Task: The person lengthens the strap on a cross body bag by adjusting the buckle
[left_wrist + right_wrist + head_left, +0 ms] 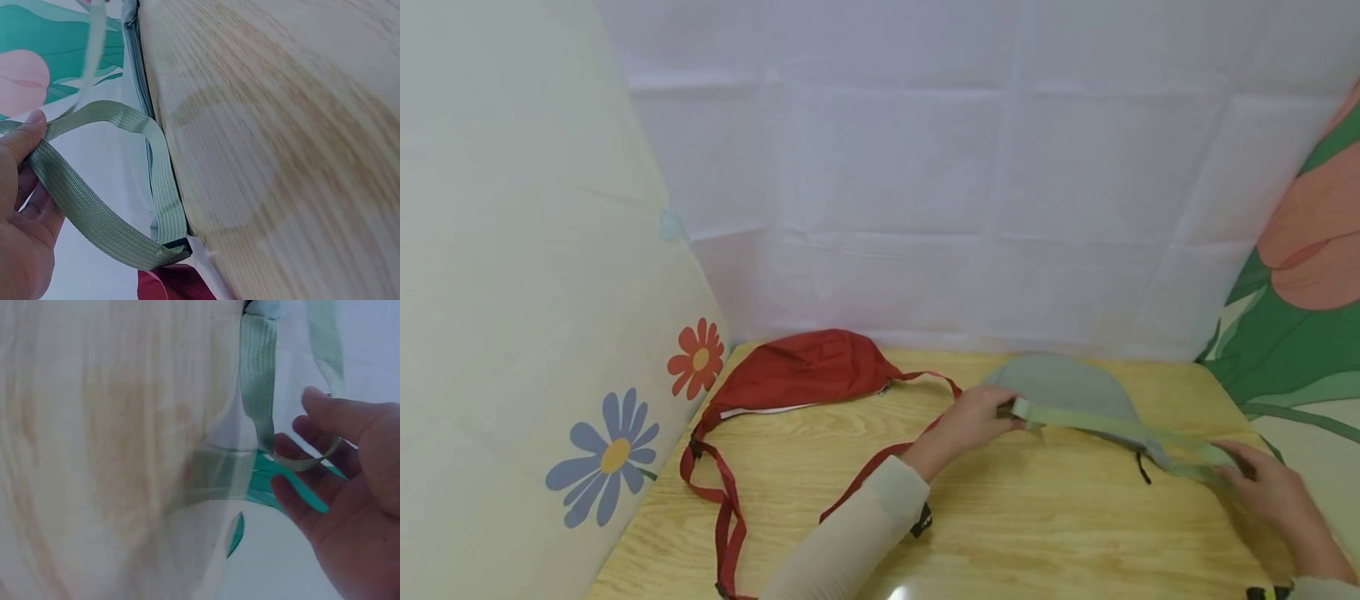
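A grey-green waist bag lies on the table at the back right, its pale green strap stretched along its front between my hands. My left hand pinches the strap near the bag's left end. In the left wrist view, the left thumb presses the webbing against the fingers, and a loop runs to a dark buckle. At the bag's right end, my right hand holds the other stretch of strap. Its fingers curl loosely round the bend of webbing in the right wrist view.
A red waist bag lies at the back left, its red strap trailing toward the front. A black buckle lies beside my left forearm. White cloth hangs behind the table, with flower-printed sheets at both sides.
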`<state>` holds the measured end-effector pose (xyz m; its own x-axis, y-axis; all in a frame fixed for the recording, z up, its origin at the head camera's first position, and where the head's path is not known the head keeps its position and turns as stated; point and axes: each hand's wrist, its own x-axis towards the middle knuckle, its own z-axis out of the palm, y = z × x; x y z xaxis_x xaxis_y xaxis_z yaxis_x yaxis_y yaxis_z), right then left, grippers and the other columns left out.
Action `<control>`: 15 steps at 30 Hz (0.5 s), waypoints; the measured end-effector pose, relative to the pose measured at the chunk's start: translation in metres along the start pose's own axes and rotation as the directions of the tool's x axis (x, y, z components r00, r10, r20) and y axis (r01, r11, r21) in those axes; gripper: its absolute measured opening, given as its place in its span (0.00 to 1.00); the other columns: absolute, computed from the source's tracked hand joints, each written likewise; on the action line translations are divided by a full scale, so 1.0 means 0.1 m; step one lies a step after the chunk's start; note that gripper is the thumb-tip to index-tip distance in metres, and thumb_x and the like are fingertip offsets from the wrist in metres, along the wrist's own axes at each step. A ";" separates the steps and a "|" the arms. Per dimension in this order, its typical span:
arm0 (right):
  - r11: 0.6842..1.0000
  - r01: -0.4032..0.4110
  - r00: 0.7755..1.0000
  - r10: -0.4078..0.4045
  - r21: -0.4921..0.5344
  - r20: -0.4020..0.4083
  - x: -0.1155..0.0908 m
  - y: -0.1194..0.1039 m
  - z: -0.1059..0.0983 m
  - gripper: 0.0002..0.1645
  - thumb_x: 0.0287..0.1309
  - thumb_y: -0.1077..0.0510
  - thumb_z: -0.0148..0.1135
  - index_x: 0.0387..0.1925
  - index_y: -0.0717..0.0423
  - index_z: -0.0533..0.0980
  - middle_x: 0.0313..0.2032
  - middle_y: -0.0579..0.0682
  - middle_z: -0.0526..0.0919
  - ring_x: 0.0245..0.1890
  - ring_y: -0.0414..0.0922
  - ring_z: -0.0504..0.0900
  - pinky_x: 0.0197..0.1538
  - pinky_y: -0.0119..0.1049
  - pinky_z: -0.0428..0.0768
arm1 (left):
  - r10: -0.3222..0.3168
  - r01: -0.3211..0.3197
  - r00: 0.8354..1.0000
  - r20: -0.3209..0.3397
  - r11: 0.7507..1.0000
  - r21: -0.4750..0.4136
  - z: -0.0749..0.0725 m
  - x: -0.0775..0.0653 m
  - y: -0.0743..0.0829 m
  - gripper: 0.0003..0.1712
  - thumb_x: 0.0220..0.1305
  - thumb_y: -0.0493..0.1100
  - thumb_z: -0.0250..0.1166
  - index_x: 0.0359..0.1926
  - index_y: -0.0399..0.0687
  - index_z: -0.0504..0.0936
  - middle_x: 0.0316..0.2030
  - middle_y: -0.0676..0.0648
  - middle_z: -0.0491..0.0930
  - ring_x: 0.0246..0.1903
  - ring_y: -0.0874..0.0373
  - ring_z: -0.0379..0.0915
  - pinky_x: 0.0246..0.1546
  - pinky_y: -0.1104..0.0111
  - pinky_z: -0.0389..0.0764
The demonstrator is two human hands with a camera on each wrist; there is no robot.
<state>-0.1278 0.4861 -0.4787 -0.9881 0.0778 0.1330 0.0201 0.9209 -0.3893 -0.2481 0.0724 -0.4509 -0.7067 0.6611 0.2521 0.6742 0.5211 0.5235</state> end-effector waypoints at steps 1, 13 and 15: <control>1.000 0.027 0.999 -0.027 0.001 0.033 0.02 -0.02 -0.02 0.26 0.68 0.60 0.64 0.60 0.73 0.70 0.55 0.79 0.74 0.47 0.73 0.76 0.44 0.65 0.75 | 0.005 -0.005 1.000 0.000 1.000 0.000 0.00 0.00 0.01 0.17 0.65 0.51 0.71 0.53 0.56 0.84 0.46 0.58 0.85 0.46 0.67 0.79 0.46 0.77 0.78; 0.956 0.253 0.950 -0.274 0.147 0.147 0.07 -0.76 0.07 0.36 0.58 0.59 0.72 0.62 0.75 0.70 0.58 0.77 0.73 0.57 0.76 0.71 0.52 0.68 0.73 | 0.038 -0.038 0.999 -0.039 0.999 0.021 0.01 -0.01 0.07 0.19 0.64 0.50 0.72 0.55 0.54 0.84 0.49 0.55 0.86 0.48 0.64 0.80 0.47 0.76 0.79; 0.948 0.284 0.945 -0.302 0.145 0.125 0.09 -0.89 0.13 0.34 0.58 0.60 0.72 0.60 0.75 0.71 0.57 0.76 0.75 0.56 0.74 0.73 0.53 0.67 0.74 | 0.041 -0.040 0.998 -0.042 0.999 0.021 0.02 -0.01 0.07 0.19 0.64 0.50 0.72 0.55 0.54 0.84 0.49 0.55 0.86 0.48 0.64 0.80 0.46 0.76 0.78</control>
<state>-0.1402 0.4001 -0.4550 -0.9589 -0.2525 0.1294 -0.2836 0.8393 -0.4638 -0.2425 0.0763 -0.4488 -0.6866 0.6590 0.3071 0.7066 0.5053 0.4954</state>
